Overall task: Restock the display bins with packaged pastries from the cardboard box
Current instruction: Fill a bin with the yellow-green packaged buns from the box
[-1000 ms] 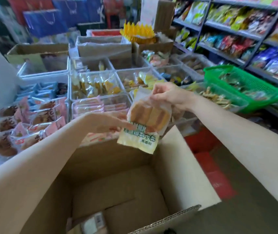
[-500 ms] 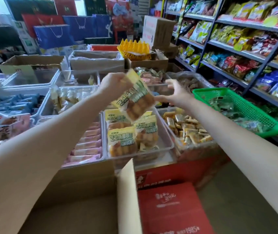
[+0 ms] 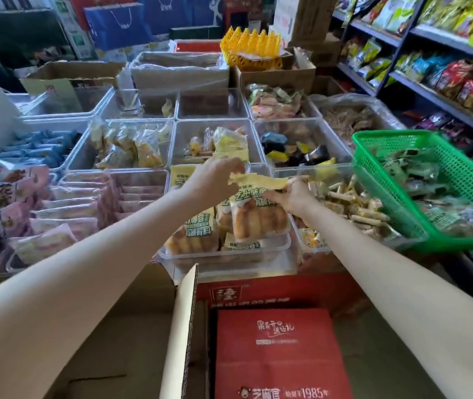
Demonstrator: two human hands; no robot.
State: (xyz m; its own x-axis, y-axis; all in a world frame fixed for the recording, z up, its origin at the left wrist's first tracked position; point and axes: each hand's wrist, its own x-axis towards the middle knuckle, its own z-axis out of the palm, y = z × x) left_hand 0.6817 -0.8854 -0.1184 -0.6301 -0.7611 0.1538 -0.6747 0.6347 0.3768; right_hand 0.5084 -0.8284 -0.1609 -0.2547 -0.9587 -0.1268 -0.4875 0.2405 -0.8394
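Both hands are working over the clear bin (image 3: 275,249) straight ahead, the one just past the upright flap of the cardboard box (image 3: 182,326). The pastry packet (image 3: 258,217) is being lowered onto the packets already lying in that bin, bread end toward the box and the yellow sealed strip pointing away.

The right hand (image 3: 291,195) is pinching the right side of the strip, fingers curled on the film, and looks like it's steering the packet so it sits square with its neighbours. The left hand (image 3: 215,180) is up at the far left corner of the same strip; its fingers are bent toward the film, but I honestly can't tell if they're gripping it or only touching. Holding it by the seal makes sense to me, since that keeps the soft bread from getting squashed.

Another packet with the same green lettering (image 3: 195,231) is lying left of it in the bin, label up, so they seem to be going for a neat face-up layer shoppers can read.

The green basket (image 3: 419,180) is sitting right of the bin, tilted, with the bin of small stick snacks (image 3: 353,205) between them. The pink packets (image 3: 80,203) are stacked in the bin to the left. The red carton (image 3: 278,349) is below the bin, beside the box.
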